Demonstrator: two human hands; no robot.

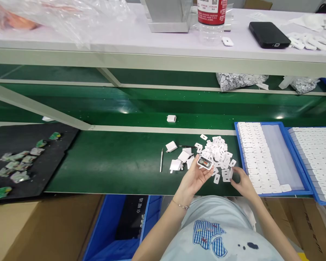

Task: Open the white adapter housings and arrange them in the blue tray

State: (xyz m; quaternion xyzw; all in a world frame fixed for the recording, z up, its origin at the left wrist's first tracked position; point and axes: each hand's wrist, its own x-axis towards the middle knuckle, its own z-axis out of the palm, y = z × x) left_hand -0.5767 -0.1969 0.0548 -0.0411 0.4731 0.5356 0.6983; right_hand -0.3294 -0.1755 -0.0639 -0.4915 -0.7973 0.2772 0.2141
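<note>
My left hand (193,180) is closed around a white charger housing (205,162), its open end up and the parts inside showing. In my right hand (243,185), thumb and fingers pinch a small white end cap (231,173) by its edges, apart from the housing. Between and beyond the hands spreads a loose pile of white end caps (216,149), several with a slot in the middle. Left of the pile lie several white charger housings (176,165). A slim pen-like knife (161,160) rests on the green bench farther left.
Blue trays (281,127) with rows of white chargers stand at the right. One more charger (171,118) sits beyond the bench rail. A black mat (50,163) with green circuit boards is at the left. Overhead, a shelf (152,54) carries a bottle (211,21) and a black phone (269,35).
</note>
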